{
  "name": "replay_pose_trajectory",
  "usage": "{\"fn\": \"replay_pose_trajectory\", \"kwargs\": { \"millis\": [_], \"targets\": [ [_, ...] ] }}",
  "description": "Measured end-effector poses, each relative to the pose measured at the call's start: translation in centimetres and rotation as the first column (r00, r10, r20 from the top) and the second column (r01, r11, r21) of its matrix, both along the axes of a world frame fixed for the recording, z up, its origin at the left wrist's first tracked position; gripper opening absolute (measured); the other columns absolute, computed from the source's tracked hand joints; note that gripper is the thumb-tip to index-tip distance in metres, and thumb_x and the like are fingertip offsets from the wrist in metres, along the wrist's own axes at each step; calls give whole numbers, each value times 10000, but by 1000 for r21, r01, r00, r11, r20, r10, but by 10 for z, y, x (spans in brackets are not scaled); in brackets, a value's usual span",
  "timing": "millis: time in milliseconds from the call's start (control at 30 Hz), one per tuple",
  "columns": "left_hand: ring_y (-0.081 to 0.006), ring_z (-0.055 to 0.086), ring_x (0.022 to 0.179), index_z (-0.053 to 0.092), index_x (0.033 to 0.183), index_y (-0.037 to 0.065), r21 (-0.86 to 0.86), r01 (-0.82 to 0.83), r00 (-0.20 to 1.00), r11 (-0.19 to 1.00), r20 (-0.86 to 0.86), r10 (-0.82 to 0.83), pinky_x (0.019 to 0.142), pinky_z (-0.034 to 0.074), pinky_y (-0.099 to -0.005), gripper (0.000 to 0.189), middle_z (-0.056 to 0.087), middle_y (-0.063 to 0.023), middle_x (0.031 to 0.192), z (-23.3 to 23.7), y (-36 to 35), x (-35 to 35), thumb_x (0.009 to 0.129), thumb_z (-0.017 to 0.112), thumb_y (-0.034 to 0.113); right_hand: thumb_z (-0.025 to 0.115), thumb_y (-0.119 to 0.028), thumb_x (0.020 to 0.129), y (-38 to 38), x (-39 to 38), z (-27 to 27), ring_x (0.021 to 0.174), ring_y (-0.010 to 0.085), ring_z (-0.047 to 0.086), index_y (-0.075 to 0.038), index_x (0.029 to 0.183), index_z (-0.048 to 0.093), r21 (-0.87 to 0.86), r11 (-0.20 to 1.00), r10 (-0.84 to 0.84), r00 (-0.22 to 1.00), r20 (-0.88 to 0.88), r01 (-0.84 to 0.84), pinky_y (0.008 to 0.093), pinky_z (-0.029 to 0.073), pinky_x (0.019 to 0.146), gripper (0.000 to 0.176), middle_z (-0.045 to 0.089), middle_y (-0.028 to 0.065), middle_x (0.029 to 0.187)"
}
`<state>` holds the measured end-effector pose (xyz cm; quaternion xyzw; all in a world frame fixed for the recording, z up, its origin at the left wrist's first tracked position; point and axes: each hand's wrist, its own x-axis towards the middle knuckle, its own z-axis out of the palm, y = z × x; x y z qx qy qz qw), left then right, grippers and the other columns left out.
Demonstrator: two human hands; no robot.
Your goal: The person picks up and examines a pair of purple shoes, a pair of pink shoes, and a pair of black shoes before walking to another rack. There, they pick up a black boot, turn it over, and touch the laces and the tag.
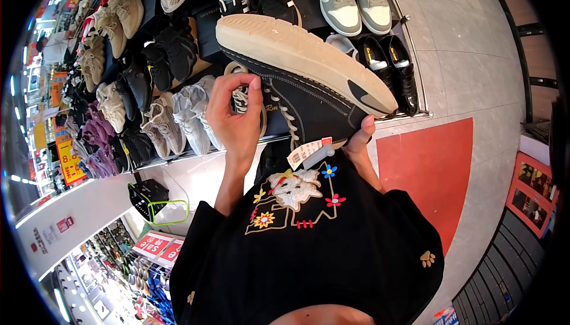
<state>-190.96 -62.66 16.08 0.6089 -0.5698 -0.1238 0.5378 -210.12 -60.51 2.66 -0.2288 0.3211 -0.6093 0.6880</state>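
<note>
A black shoe (314, 96) with pale stitching, cream laces and a thick cream sole lies on its side in the air before my chest. Around its heel end, near the right, my right hand (359, 141) is closed, its fingers mostly hidden behind the shoe. My left hand (237, 108) is at the lace side, thumb and index finger bent together on a cream lace. A white price tag (306, 151) and a grey plastic security tag (319, 156) hang below the shoe.
Rows of shoes stand on a display rack ahead and to the left, with grey-white sneakers (350, 4) at its back right. A metal rack edge (409, 115) runs nearby. Right of it, a red mat (424, 176) lies on grey floor tiles (463, 34).
</note>
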Motion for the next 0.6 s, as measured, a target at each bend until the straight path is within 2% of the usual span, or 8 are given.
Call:
{"fn": "replay_pose_trajectory", "kwargs": {
  "millis": [67, 133, 300, 467, 533, 600],
  "targets": [
    [-99, 561, 830, 603, 930, -25, 24, 28, 999, 999, 39, -29, 776, 444, -218, 66, 585, -38, 900, 0, 0, 0, 872, 633, -33, 610, -739, 721, 0, 1, 4, 1155, 289, 544, 20, 1385, 365, 8, 1000, 1, 1000, 11, -1, 411, 470, 965, 1037, 513, 196, 1306],
    [-167, 583, 761, 617, 867, -1, -16, -3, 1000, 1000, 1, 3, 720, 450, -263, 66, 621, -76, 839, 1, -2, -2, 823, 663, -18, 613, -738, 720, 1, 1, 6, 1154, 288, 545, 18, 1384, 367, 17, 1000, 1, 1000, 20, -1, 410, 470, 965, 1037, 515, 196, 1304],
    [-175, 582, 756, 609, 876, 0, -34, -5, 1000, 999, 19, 6, 706, 448, -261, 81, 617, -82, 841, 4, -2, -5, 820, 661, -25, 563, -795, 710, 2, 0, 10, 1172, 292, 527, 14, 1396, 346, 24, 999, 29, 999, 22, -29, 418, 466, 962, 1083, 484, 196, 1334],
    [-193, 586, 741, 607, 888, -3, -72, -30, 997, 997, 65, 35, 666, 452, -268, 107, 626, -82, 835, 7, -1, -8, 805, 667, -34, 517, -839, 699, 2, -2, 38, 1189, 293, 509, 4, 1411, 327, 49, 995, 90, 996, 2, -90, 421, 455, 973, 1120, 466, 199, 1348],
    [-207, 593, 742, 611, 894, -1, -173, -6, 989, 985, 145, 32, 646, 457, -275, 122, 639, -84, 841, 10, -2, -9, 795, 667, -44, 499, -853, 697, 2, -2, 42, 1197, 293, 503, 0, 1415, 322, 43, 992, 116, 993, -9, -115, 421, 452, 977, 1129, 461, 201, 1352],
    [-212, 597, 751, 613, 897, 1, -195, -9, 986, 981, 160, 41, 648, 462, -277, 125, 645, -88, 849, 16, -1, -12, 794, 665, -47, 654, -695, 715, 4, 3, 45, 1146, 280, 555, 26, 1369, 379, 72, 997, 9, 981, 192, -23, 402, 480, 956, 1011, 525, 189, 1291]
  ]
}}
